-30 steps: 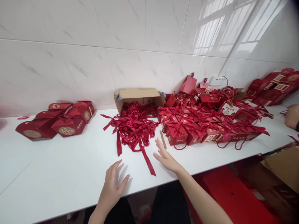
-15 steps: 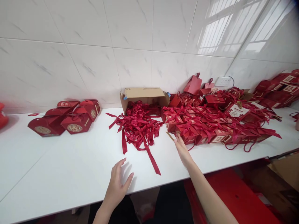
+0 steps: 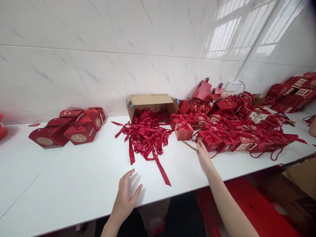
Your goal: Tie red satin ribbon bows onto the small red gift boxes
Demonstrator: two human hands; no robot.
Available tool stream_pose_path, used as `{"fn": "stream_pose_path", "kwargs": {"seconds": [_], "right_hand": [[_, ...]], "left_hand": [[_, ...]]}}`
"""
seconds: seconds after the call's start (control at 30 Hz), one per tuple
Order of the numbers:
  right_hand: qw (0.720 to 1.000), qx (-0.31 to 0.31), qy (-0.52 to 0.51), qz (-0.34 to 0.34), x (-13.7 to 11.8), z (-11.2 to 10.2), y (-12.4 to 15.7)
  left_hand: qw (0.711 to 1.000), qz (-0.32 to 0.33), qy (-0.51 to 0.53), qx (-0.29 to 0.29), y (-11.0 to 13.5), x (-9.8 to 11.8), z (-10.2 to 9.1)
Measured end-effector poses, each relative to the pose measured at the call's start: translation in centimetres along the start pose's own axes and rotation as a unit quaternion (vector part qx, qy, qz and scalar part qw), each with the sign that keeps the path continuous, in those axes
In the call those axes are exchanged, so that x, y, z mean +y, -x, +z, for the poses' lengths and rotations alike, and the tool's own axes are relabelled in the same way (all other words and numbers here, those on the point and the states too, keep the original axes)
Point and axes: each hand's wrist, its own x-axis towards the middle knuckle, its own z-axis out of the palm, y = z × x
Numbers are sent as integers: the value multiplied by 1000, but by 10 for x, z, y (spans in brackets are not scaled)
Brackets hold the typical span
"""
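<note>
My right hand [image 3: 203, 156] presses against the left end of the front row of red gift boxes [image 3: 225, 144], which have red bows on top. A thin olive-gold strip [image 3: 190, 145] sticks out leftward from this hand; where the fingers meet it is partly hidden. My left hand [image 3: 126, 190] hovers at the table's front edge with thumb and fingers apart, holding nothing. Beyond it lies a tangled heap of red ribbons [image 3: 148, 138], spilling out of a cardboard box [image 3: 152, 98] laid on its side. One ribbon tail reaches toward the front edge.
Several red boxes with gold emblems [image 3: 80, 132] stand at the left on the white table [image 3: 81, 177]. More red boxes [image 3: 293, 89] are piled at the far right, near a white power strip [image 3: 233, 86] on the tiled wall. A red stool [image 3: 259, 207] sits below the table.
My right hand has moved right with the strip, and the front row of boxes has slid right, opening a gap beside one box behind it. My left hand has stayed nearly still.
</note>
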Motion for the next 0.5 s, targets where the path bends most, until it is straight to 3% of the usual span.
{"fn": "stream_pose_path", "kwargs": {"seconds": [0.1, 0.3, 0.4, 0.5], "right_hand": [[1000, -30, 8, -1, -2, 22, 1], [985, -170, 19, -29, -11, 106, -31], [989, -135, 24, -60, -14, 128, -61], [994, -58, 24, -94, -14, 119, -86]], "left_hand": [[1000, 9, -13, -19, 0, -3, -1], [999, 22, -31, -29, -1, -8, -3], [999, 22, -31, -28, 0, -8, -3], [999, 17, -29, -33, 1, -9, -4]]}}
